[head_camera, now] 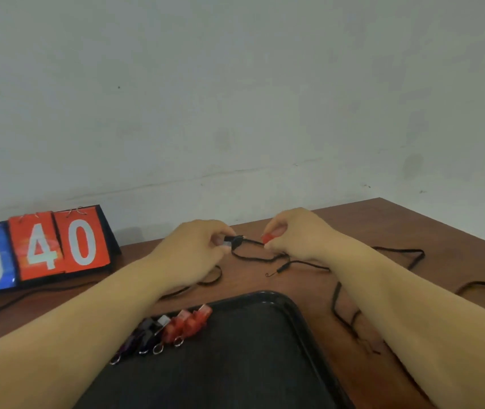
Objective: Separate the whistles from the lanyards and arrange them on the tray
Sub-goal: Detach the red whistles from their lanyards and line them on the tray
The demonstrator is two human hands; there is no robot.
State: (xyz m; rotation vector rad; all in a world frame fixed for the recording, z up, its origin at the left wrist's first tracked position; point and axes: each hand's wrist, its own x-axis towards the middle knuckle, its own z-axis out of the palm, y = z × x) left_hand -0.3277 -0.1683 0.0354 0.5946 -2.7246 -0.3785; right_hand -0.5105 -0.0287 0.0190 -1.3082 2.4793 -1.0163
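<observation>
Above the table, beyond the tray, my left hand (198, 246) pinches the black clip end of a black lanyard (260, 256). My right hand (297, 233) pinches a red whistle (267, 238), and a short stretch of cord runs between the two hands. The lanyard's loop sags to the table below them. A black tray (265, 364) lies in front of me. Along its far left edge stand several whistles in a row: red ones (188, 323) to the right, dark ones (143, 335) to the left, each with a metal ring. My left forearm hides part of that row.
A flip scoreboard (37, 249) showing 0, 4, 0 stands at the back left against the wall. Loose black lanyards (350, 314) lie on the wooden table (412, 231) to the right of the tray, with more cord (14, 302) to the left.
</observation>
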